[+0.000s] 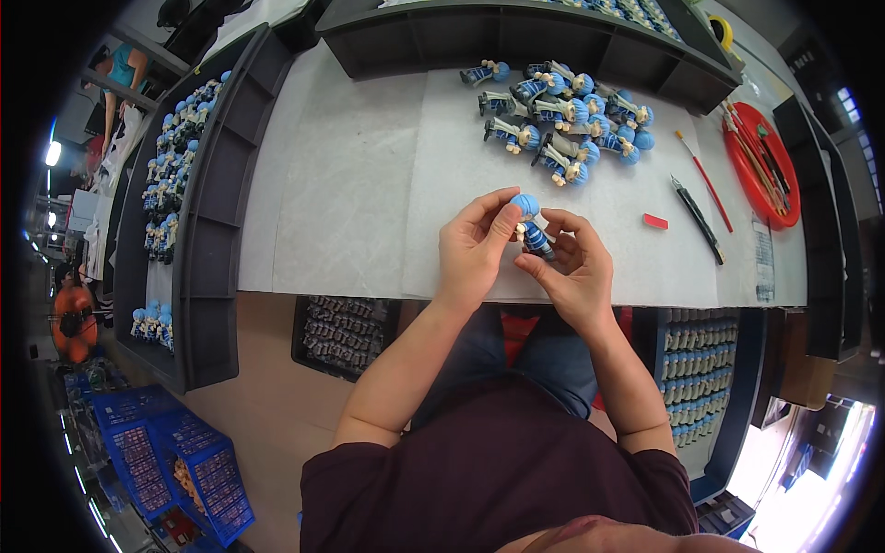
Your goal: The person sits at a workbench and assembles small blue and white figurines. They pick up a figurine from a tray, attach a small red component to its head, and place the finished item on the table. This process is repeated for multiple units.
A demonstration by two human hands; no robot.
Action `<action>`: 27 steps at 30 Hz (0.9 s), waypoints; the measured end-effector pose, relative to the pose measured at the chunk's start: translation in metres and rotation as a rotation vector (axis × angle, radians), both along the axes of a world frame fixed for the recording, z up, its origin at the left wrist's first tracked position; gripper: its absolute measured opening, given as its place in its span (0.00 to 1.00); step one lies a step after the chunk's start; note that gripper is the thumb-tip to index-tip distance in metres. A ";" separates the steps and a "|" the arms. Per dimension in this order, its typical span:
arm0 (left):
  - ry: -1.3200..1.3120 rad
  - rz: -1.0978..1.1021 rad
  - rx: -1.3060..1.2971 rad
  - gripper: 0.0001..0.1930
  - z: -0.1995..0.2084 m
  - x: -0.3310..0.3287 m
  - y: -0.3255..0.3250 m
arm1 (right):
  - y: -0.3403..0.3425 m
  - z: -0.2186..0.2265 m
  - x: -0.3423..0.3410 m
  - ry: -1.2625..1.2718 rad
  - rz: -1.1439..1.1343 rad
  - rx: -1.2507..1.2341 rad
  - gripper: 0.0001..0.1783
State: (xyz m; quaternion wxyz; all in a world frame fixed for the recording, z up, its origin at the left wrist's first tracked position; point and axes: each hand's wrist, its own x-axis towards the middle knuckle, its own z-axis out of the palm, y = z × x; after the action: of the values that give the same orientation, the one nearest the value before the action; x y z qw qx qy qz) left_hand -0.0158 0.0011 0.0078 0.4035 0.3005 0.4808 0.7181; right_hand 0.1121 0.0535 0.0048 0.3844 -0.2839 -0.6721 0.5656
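Figurine held in both hands over the table

Fingertips of the left hand [472, 247] pinch the blue head of a small figurine [530, 226]; the right hand [573, 267] pinches its body from below, just above the white table [350, 184]. This looks like fitting or checking. Finished figurines [562, 115] lie piled beyond; a brush [702, 180] lies to the right.

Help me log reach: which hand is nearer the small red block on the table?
Right. The right hand sits just left of the red block; the left hand lies farther left.

figurine [532, 229] body partly hidden by fingers [502, 226], tray figures [346, 332] too small to tell
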 end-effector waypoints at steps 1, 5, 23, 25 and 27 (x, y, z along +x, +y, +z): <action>-0.009 -0.003 -0.005 0.15 0.000 0.000 0.000 | 0.001 -0.001 0.000 0.001 -0.004 0.033 0.28; -0.053 -0.003 0.037 0.14 -0.004 -0.003 -0.002 | 0.002 0.004 0.002 0.062 0.008 0.070 0.27; 0.092 -0.052 0.069 0.18 -0.001 0.003 -0.003 | 0.003 -0.008 -0.002 0.184 -0.110 0.071 0.26; 0.166 -0.074 0.056 0.18 0.002 0.003 -0.005 | 0.003 -0.008 -0.002 0.164 -0.117 0.080 0.26; 0.217 -0.077 0.031 0.18 0.003 0.004 -0.004 | 0.004 -0.008 0.000 0.163 -0.139 0.101 0.26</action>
State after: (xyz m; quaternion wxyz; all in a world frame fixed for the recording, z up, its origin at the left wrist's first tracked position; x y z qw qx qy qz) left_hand -0.0120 -0.0026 0.0112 0.3718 0.4009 0.4984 0.6728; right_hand 0.1117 0.0576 -0.0033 0.4897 -0.2631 -0.6452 0.5241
